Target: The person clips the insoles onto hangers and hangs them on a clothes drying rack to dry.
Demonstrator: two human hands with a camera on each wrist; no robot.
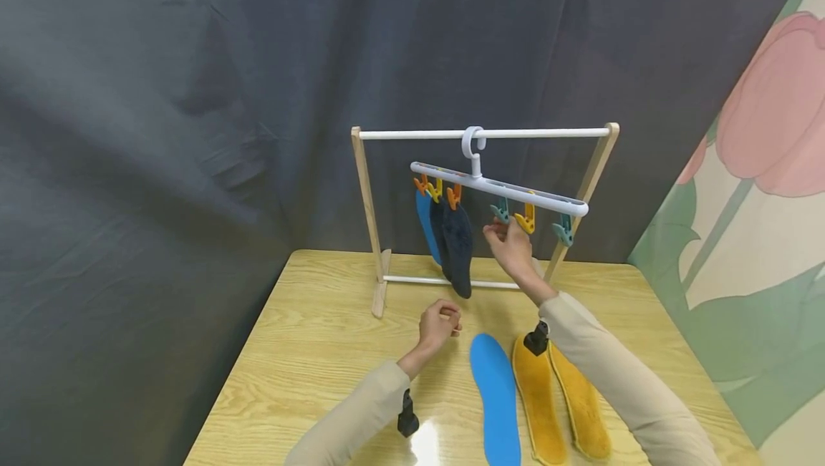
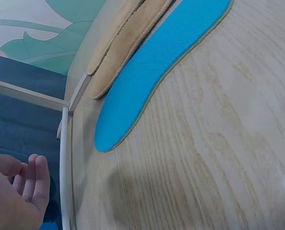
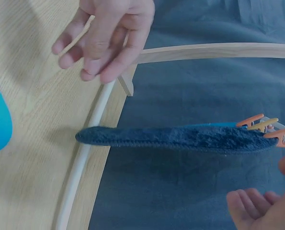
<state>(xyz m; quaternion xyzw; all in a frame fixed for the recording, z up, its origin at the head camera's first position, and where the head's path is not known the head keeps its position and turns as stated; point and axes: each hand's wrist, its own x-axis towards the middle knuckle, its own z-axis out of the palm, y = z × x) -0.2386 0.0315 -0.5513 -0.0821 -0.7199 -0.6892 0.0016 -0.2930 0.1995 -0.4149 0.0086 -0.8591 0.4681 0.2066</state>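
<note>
My right hand point(image 1: 510, 243) is raised under the hanger point(image 1: 528, 195), fingertips by a teal clip point(image 1: 500, 210) and next to a yellow clip point(image 1: 526, 217). In the right wrist view this hand point(image 3: 264, 208) has loosely bent fingers, thumb apart, nothing between them. Lower down, my left hand point(image 1: 438, 323) hovers over the table with relaxed fingers and holds nothing. Dark fuzzy insoles point(image 1: 458, 248) hang from clips on the hanger's left half, a blue insole point(image 1: 427, 226) behind them. Another blue insole point(image 1: 495, 394) lies on the table beside two mustard fuzzy insoles point(image 1: 540, 405).
A wooden stand point(image 1: 367, 201) with a white top rod point(image 1: 412, 134) carries the hanger by its hook. Another teal clip point(image 1: 563, 230) hangs at the hanger's right end. A lower white bar point(image 1: 412, 280) runs close above the table point(image 1: 290, 366). Dark cloth point(image 1: 258, 94) hangs behind.
</note>
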